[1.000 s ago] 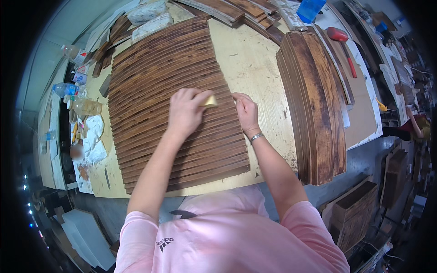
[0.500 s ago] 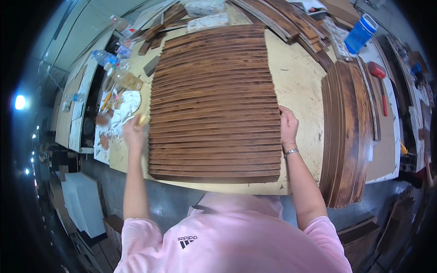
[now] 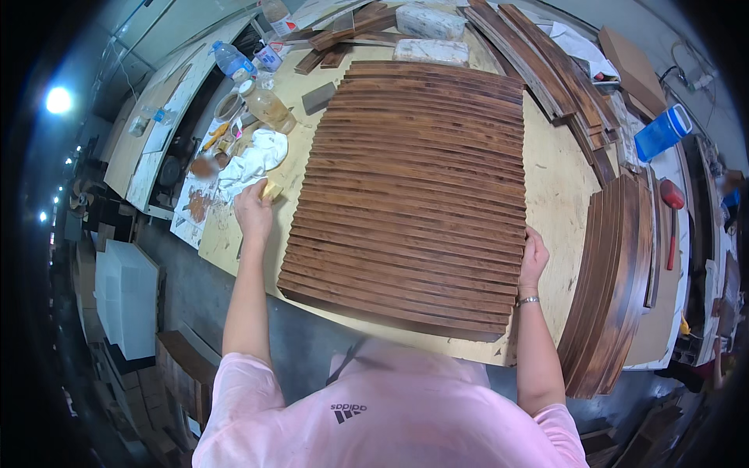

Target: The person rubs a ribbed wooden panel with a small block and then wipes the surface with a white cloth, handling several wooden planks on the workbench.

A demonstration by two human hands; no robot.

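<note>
A wide row of dark brown wooden strips (image 3: 413, 187) lies side by side on the pale tabletop, with stepped ends along both sides. Left of the row, my left hand (image 3: 253, 212) is closed on a small yellow sponge-like piece (image 3: 272, 191), held apart from the strips. Beside that hand a crumpled white cloth (image 3: 253, 162) rests on the table. My right hand (image 3: 534, 259) presses against the right ends of the strips near the front, fingers curled in and their tips partly hidden by the wood.
Bottles (image 3: 268, 108) and a brown-stained tub (image 3: 207, 166) crowd the left side. A grey block (image 3: 318, 98) sits by the far left corner. More boards (image 3: 612, 288) are stacked at right, near a red-headed mallet (image 3: 672, 195) and a blue jug (image 3: 662, 134). Loose planks (image 3: 538, 66) lie at the back.
The view has turned, so the table and strips appear shifted right and tilted. My left hand, blurred before, now shows sharply, still with the yellow piece. My right hand stays at the strips' right ends.
</note>
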